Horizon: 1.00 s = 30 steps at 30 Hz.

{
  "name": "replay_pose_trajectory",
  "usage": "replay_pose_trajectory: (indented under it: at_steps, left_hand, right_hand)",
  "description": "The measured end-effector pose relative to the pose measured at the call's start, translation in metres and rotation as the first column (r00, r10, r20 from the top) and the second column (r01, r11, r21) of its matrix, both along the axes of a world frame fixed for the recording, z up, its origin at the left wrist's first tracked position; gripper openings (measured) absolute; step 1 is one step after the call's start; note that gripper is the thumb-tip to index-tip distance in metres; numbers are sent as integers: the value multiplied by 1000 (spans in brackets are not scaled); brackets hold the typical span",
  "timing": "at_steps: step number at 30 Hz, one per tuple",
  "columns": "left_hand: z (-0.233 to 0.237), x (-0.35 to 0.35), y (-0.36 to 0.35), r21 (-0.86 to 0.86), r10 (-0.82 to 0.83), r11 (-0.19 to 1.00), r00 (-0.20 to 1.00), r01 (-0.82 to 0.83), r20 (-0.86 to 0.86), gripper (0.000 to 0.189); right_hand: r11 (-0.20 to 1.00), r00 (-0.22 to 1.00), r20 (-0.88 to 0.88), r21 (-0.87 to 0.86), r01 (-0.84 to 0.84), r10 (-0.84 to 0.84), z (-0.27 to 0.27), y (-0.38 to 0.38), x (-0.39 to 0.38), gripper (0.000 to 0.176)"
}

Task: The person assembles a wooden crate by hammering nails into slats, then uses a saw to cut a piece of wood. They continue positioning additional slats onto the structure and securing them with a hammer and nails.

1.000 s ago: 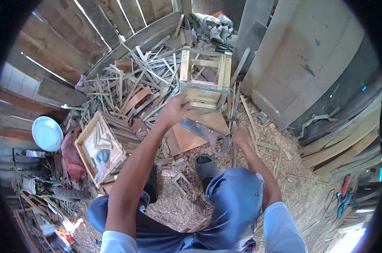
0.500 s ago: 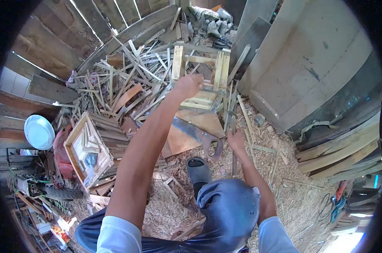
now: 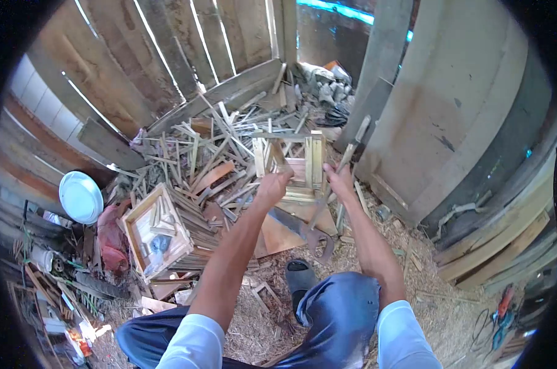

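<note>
A small wooden frame (image 3: 317, 160) of pale slats stands in front of me. My left hand (image 3: 273, 187) is closed at its near left side, fingers on the lower end of a short tilted slat (image 3: 279, 157). Beside the frame's right post my right hand (image 3: 340, 179) is wrapped round a long narrow strip (image 3: 319, 212) that slants down toward the saw; its exact kind I cannot tell. Below both hands lies a handsaw (image 3: 320, 242), its blade across a flat brown board (image 3: 278, 235).
Loose wood strips (image 3: 198, 144) are heaped at the back left. A wooden crate (image 3: 161, 237) with a plastic bag inside stands to the left, near a pale basin (image 3: 81, 197). Large panels (image 3: 444, 117) lean at right. Wood shavings cover the floor (image 3: 438, 320).
My view has tilted up. My right hand has moved forward to the frame's right side with the long strip. My left hand has come down to the frame's near left, at the tilted slat.
</note>
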State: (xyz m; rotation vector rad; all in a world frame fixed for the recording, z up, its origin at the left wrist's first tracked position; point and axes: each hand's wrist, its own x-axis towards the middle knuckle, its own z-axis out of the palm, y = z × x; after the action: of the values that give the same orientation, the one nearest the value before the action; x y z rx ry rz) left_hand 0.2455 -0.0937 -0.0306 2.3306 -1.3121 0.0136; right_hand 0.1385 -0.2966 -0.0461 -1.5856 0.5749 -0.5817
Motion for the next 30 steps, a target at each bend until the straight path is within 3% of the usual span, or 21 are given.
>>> replay_pose_trajectory:
  at_steps: [2, 4, 6, 7, 9, 11, 14, 15, 17, 18, 21, 23, 24, 25, 27, 29, 30]
  left_hand:
    - [-2, -5, 3, -22, 12, 1000, 999, -12, -39, 15]
    - [2, -4, 7, 32, -12, 999, 999, 11, 44, 21]
    - [2, -2, 11, -15, -9, 1000, 998, 10, 68, 21]
    - [1, -3, 11, -59, -26, 998, 996, 32, 91, 21]
    - [-3, -5, 11, -105, -56, 992, 993, 67, 106, 21]
    - [-5, 5, 17, 7, -37, 999, 997, 36, 75, 25]
    - [22, 9, 32, 20, -31, 999, 998, 30, 48, 30]
    - [49, 1, 38, 42, 17, 999, 999, -16, -30, 30]
    - [71, -2, 52, -32, 29, 999, 996, -31, -79, 31]
    - [86, -6, 60, -101, 24, 994, 991, -38, -134, 31]
    - [132, -27, 90, -70, 14, 997, 984, -27, -176, 39]
    - [158, -47, 115, -7, 40, 999, 970, -43, -240, 40]
    - [161, -55, 125, -9, 61, 998, 972, -65, -229, 40]
    - [154, -71, 140, -54, 86, 993, 963, -104, -257, 40]
    - [153, -100, 165, -74, 156, 981, 951, -181, -267, 33]
    - [134, -131, 196, 0, 198, 978, 939, -207, -280, 27]
    - [116, -142, 210, 44, 191, 981, 934, -187, -301, 28]
  right_hand:
    - [985, 999, -28, 169, 40, -36, 19, 7, -9, 35]
    - [984, 998, 68, 177, 3, -15, 29, 18, -4, 39]
    - [997, 998, 58, -76, 10, -5, 36, 28, -2, 45]
    - [972, 996, -85, -228, -56, 37, 29, 24, 9, 45]
    - [959, 994, -107, -284, -14, -17, 29, 29, 18, 44]
    - [941, 983, -168, -338, 12, -73, 63, 37, 13, 45]
    - [940, 988, -151, -342, -18, -36, 80, 42, 22, 41]
    - [938, 988, -150, -346, -29, -25, 96, 47, 24, 41]
    - [955, 944, -320, -296, -20, -80, 138, 59, 29, 37]
    - [956, 949, -305, -293, -17, -77, 147, 64, 32, 37]
    - [992, 950, -313, -111, -60, 22, 178, 75, 36, 33]
    - [983, 922, -386, -151, -103, 37, 190, 89, 25, 32]
    - [974, 889, -457, -183, -132, 34, 196, 97, 22, 31]
    - [985, 875, -470, -56, -161, 116, 191, 108, 19, 33]
    - [950, 876, -442, -136, -280, 194, 185, 130, -9, 34]
    - [954, 907, -302, 153, -257, 293, 175, 162, -35, 28]
    - [954, 875, -379, 118, -277, 301, 171, 177, -45, 25]
